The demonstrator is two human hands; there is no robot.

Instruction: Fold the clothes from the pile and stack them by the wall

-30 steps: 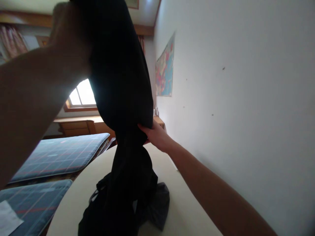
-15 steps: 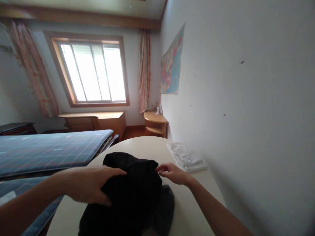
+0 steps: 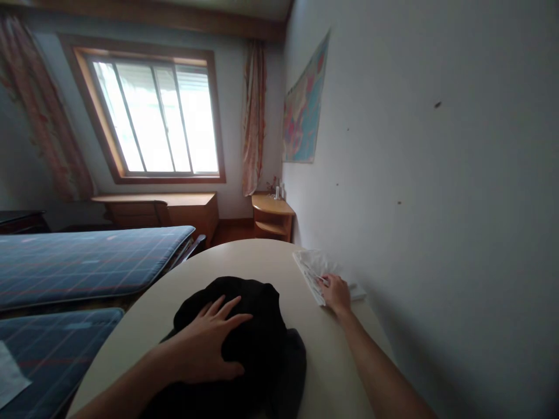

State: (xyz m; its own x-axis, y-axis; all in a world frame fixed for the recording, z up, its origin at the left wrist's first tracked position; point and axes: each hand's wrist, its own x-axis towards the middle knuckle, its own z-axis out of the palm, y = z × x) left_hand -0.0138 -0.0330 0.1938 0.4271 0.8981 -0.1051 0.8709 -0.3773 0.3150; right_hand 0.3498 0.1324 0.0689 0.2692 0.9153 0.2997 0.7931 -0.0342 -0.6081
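Observation:
A bundle of black cloth [image 3: 253, 308], perhaps a garment or a soft bag, lies on the pale round-ended table [image 3: 262, 254] in front of me. Its lower right part looks dark grey. My left hand [image 3: 209, 343] rests on top of it with the fingers spread. Over by the wall, my right hand [image 3: 336, 293] has its fingers curled onto a flat pile of white plastic bags [image 3: 312, 265]. Some of that pile is hidden beneath the hand, and its exact kind is hard to tell.
Bunks with blue plaid mattresses [image 3: 87, 262] stand to the left, close to the table. A white wall [image 3: 437, 262] borders the right side. Farther back are a wooden desk [image 3: 192, 201], a corner shelf [image 3: 273, 205] and a window [image 3: 152, 116].
My right hand has left the black cloth's edge and moved right onto the white plastic. My left hand has shifted right across the cloth, its fingers now spread over it.

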